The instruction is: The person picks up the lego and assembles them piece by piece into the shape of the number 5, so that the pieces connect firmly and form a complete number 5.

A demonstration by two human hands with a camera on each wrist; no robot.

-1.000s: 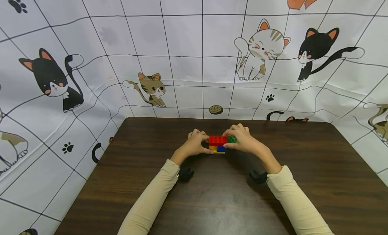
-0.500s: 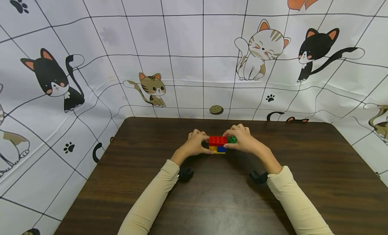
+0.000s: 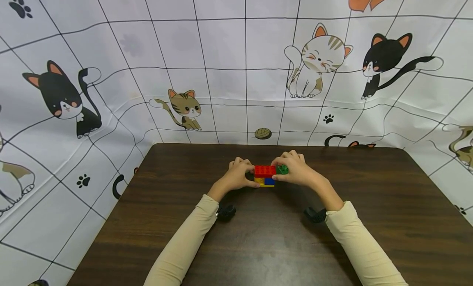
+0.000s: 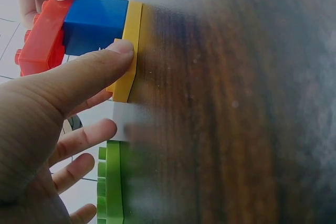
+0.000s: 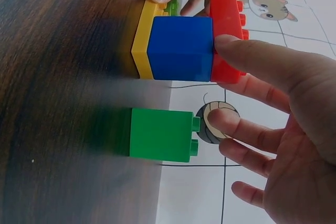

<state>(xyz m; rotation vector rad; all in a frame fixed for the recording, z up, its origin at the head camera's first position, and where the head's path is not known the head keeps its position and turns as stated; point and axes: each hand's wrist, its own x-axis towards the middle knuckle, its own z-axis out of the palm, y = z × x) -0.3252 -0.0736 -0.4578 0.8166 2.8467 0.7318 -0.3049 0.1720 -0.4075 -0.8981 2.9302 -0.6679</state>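
A small stack of toy bricks stands near the table's far edge: a yellow plate (image 4: 132, 72) at the bottom, a blue brick (image 5: 181, 48) on it and a red brick (image 3: 265, 171) on top. My left hand (image 3: 238, 174) pinches the yellow plate, its thumb on the near side; the fingertips behind are partly hidden. My right hand (image 3: 293, 169) pinches the red brick at its right end between thumb and index finger. Its other fingers spread above a green brick (image 5: 160, 135), which stands apart from the stack.
A light green plate (image 4: 114, 182) lies on the wooden table (image 3: 258, 245), left of the stack and beneath my left fingers. Behind the table hangs a white cloth (image 3: 229, 85) printed with cats. Dark wrist devices (image 3: 226, 213) sit under both wrists.
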